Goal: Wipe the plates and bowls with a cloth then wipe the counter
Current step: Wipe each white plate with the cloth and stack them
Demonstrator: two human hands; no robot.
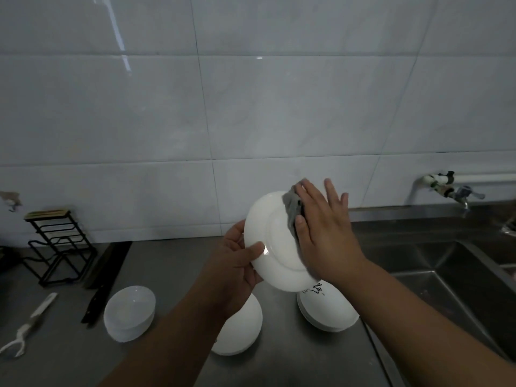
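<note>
My left hand (237, 263) grips the left rim of a white plate (275, 247), held tilted above the counter with its underside toward me. My right hand (324, 233) lies flat with straight fingers on a grey cloth (291, 209) and presses it against the plate's right side. On the steel counter (167, 275) below sit a stack of white bowls (129, 312) at the left, a white bowl (243, 328) under my left forearm, and a stack of white dishes with black writing (326, 311) at the right.
A steel sink (458, 277) lies to the right, with a tap (458, 195) on the tiled wall above it. At the left stand a black wire rack (58, 247), a dark knife (103, 283) and a white peeler (28, 328).
</note>
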